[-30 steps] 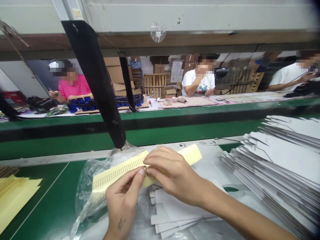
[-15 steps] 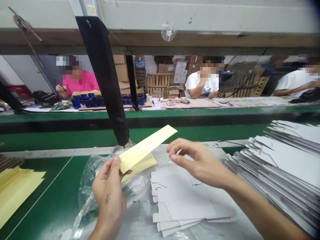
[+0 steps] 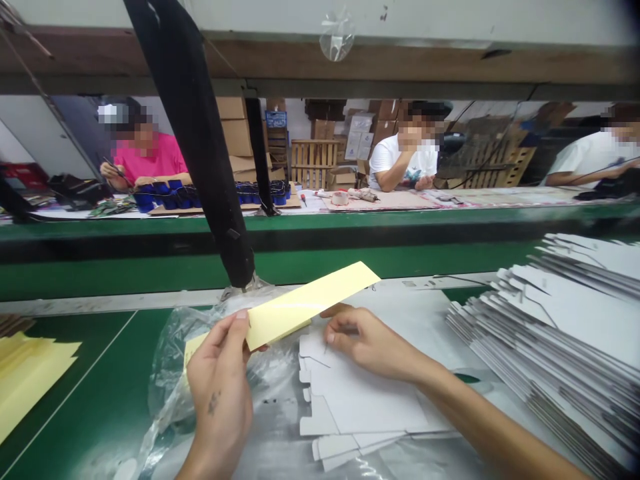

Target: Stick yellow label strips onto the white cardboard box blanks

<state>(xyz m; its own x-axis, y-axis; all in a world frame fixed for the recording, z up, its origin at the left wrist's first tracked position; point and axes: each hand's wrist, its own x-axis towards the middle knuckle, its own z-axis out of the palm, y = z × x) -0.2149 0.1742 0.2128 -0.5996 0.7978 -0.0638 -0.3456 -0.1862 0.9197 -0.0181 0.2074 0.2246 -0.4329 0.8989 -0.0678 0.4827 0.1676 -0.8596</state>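
Observation:
Thumb and fingers of my left hand (image 3: 223,380) pinch the near end of a folded yellow paper leaflet (image 3: 310,303). The long strip points up to the right, above a clear plastic bag (image 3: 170,373). Another yellow sheet (image 3: 194,350) shows behind my left hand. My right hand (image 3: 367,340) is just below the strip's far part, over the upper edge of a small stack of flat white cartons (image 3: 365,400). Its fingers are curved and somewhat apart, with nothing visible in them; whether a fingertip touches the leaflet I cannot tell.
Tall piles of flat white cartons (image 3: 560,333) stand at the right. Yellow sheets (image 3: 35,380) lie on the green surface (image 3: 95,393) at the left. A black-wrapped post (image 3: 200,147) rises in front. Across the bench, several people sit near blue parts (image 3: 175,197).
My right hand has moved down and slightly left, toward the white cartons. The yellow leaflet has swung a little to the right and its printed underside no longer shows. The view has shifted slightly.

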